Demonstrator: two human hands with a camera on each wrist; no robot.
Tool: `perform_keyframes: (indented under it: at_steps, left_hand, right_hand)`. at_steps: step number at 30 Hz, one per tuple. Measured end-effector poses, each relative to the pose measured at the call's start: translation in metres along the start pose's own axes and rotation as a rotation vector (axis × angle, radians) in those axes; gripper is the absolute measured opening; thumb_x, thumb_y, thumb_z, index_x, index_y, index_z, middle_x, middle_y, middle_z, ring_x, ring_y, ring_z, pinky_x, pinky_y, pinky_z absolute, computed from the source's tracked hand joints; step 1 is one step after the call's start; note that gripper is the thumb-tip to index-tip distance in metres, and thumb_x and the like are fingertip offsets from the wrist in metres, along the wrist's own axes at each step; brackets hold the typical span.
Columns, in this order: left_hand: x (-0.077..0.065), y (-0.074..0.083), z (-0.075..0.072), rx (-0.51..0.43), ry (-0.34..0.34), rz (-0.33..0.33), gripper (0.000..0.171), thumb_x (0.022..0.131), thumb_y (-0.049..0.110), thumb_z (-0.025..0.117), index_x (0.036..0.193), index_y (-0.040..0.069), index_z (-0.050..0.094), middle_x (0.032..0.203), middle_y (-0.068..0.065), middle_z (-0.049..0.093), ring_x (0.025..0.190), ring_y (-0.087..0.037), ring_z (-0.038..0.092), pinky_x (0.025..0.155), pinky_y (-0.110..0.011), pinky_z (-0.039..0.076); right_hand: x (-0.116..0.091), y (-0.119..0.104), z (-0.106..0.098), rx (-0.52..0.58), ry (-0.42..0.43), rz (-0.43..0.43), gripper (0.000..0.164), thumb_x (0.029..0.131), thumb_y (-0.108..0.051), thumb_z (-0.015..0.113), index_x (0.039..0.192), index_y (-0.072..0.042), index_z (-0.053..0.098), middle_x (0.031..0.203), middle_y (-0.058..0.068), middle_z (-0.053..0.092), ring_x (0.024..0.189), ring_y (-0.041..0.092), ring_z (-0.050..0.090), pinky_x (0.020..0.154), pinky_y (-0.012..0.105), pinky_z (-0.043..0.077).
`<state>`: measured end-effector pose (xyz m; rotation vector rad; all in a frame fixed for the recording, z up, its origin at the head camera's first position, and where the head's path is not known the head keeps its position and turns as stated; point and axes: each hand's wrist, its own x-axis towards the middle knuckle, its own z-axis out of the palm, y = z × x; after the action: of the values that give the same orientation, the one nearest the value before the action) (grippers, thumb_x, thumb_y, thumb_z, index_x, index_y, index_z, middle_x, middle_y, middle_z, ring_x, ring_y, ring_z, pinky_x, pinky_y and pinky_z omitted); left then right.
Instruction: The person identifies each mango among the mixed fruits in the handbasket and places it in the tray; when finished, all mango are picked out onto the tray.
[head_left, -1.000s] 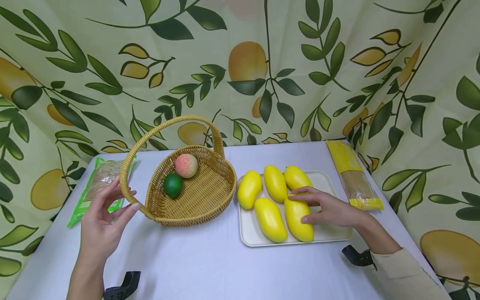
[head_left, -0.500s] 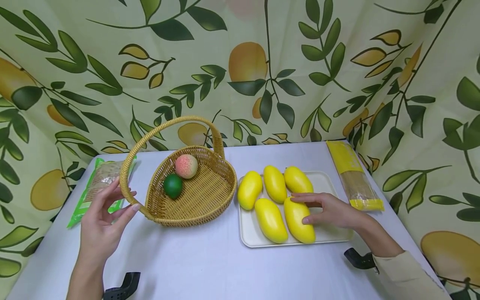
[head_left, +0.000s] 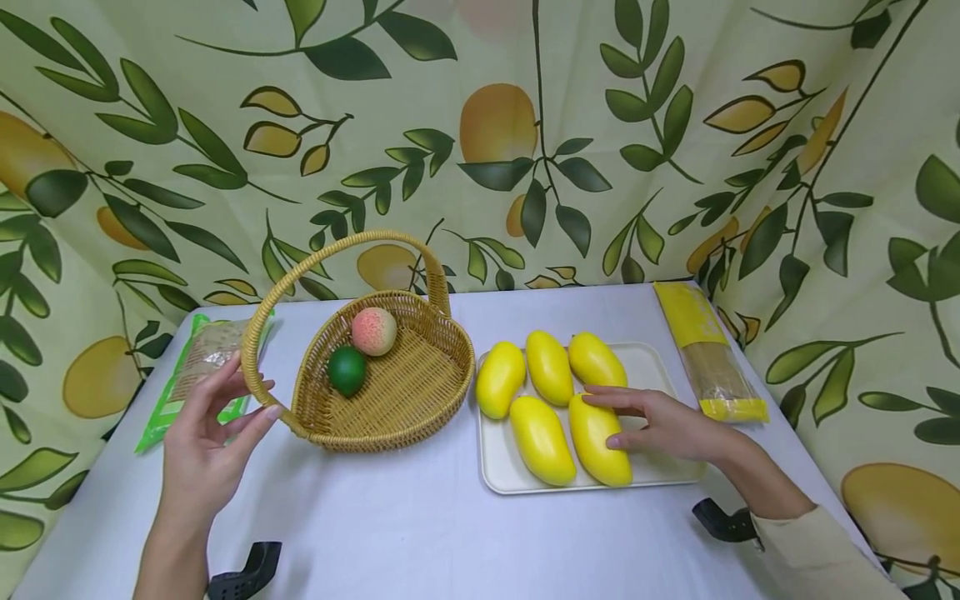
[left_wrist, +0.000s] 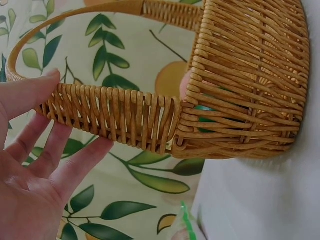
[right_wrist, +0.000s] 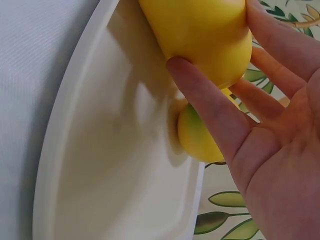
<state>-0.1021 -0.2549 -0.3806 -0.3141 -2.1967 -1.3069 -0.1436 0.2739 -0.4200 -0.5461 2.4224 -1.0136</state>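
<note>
My left hand [head_left: 206, 442] holds the side of the wicker basket's handle [left_wrist: 107, 107], thumb on one face and fingers on the other. Inside the upright basket [head_left: 390, 437] lie a pink and cream peach [head_left: 373, 331] and a dark green round fruit [head_left: 347, 371]. Over on the right, several yellow mangoes sit on a white tray [head_left: 517, 482]. My right hand [head_left: 667, 423] is at the front right mango [head_left: 598, 446], its fingertips near the top and its thumb [right_wrist: 207, 97] along the side. In the right wrist view those fingers are spread and fairly straight.
A green-edged clear packet [head_left: 198, 367] lies left of the basket, partly behind my left hand. Beyond the tray on the right is a yellow packet [head_left: 701, 350]. A leaf-patterned cloth [head_left: 570, 83] hangs behind the white-covered table [head_left: 420, 533].
My right hand's fingertips have drawn back slightly to the right over the mango, which has shifted a little toward the tray's front. The left hand and basket have stayed put.
</note>
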Motion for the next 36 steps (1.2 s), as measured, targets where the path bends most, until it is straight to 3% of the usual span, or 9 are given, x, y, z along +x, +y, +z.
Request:
perform_keyframes:
  at_steps: [8, 24, 29, 32, 34, 36]
  left_hand:
    - [-0.003, 0.001, 0.003, -0.007, 0.027, -0.022, 0.086, 0.071, -0.033, 0.069, 0.148, 0.0, 0.05, 0.119, 0.011, 0.061, 0.11, -0.002, 0.065, 0.082, -0.006, 0.057]
    - [-0.01, 0.002, 0.01, -0.019, 0.083, -0.002, 0.082, 0.075, -0.031, 0.068, 0.148, 0.001, 0.05, 0.122, 0.013, 0.059, 0.116, -0.003, 0.064, 0.086, -0.008, 0.057]
    - [-0.014, 0.002, 0.018, -0.063, 0.142, 0.012, 0.078, 0.075, -0.032, 0.066, 0.146, -0.002, 0.051, 0.131, 0.01, 0.056, 0.125, -0.008, 0.059, 0.092, -0.009, 0.056]
    - [-0.015, 0.003, 0.024, -0.064, 0.199, 0.039, 0.073, 0.075, -0.03, 0.067, 0.143, -0.006, 0.053, 0.135, 0.009, 0.053, 0.129, -0.01, 0.056, 0.097, -0.01, 0.055]
    - [-0.015, 0.004, 0.029, -0.049, 0.249, 0.08, 0.066, 0.076, -0.024, 0.07, 0.139, -0.01, 0.054, 0.136, 0.008, 0.051, 0.131, -0.012, 0.054, 0.102, -0.011, 0.053]
    - [-0.013, 0.007, 0.033, 0.001, 0.299, 0.122, 0.056, 0.083, -0.009, 0.076, 0.135, -0.01, 0.057, 0.137, 0.011, 0.051, 0.133, -0.012, 0.052, 0.111, -0.013, 0.049]
  right_hand:
    - [-0.002, -0.004, 0.0, -0.051, 0.024, -0.034, 0.06, 0.093, -0.036, 0.073, 0.148, -0.016, 0.055, 0.157, 0.017, 0.043, 0.144, 0.047, 0.04, 0.108, 0.059, 0.053]
    - [-0.009, -0.006, -0.008, -0.042, 0.03, -0.025, 0.067, 0.09, -0.037, 0.076, 0.15, -0.015, 0.052, 0.158, 0.017, 0.047, 0.133, 0.039, 0.059, 0.103, 0.045, 0.059]
    - [-0.017, -0.011, -0.016, -0.046, 0.047, -0.002, 0.071, 0.089, -0.037, 0.077, 0.149, -0.01, 0.052, 0.156, 0.021, 0.049, 0.123, 0.038, 0.067, 0.095, 0.039, 0.064]
    - [-0.022, -0.015, -0.022, -0.037, 0.083, 0.046, 0.068, 0.09, -0.035, 0.077, 0.148, -0.011, 0.053, 0.154, 0.022, 0.049, 0.115, 0.034, 0.071, 0.082, 0.033, 0.067]
    - [-0.025, -0.018, -0.026, -0.05, 0.127, 0.052, 0.064, 0.09, -0.033, 0.077, 0.146, -0.012, 0.055, 0.151, 0.023, 0.052, 0.105, 0.028, 0.074, 0.071, 0.03, 0.067]
    - [-0.025, -0.02, -0.029, -0.099, 0.187, 0.033, 0.059, 0.09, -0.031, 0.078, 0.143, -0.013, 0.058, 0.146, 0.02, 0.057, 0.097, 0.018, 0.073, 0.065, 0.025, 0.064]
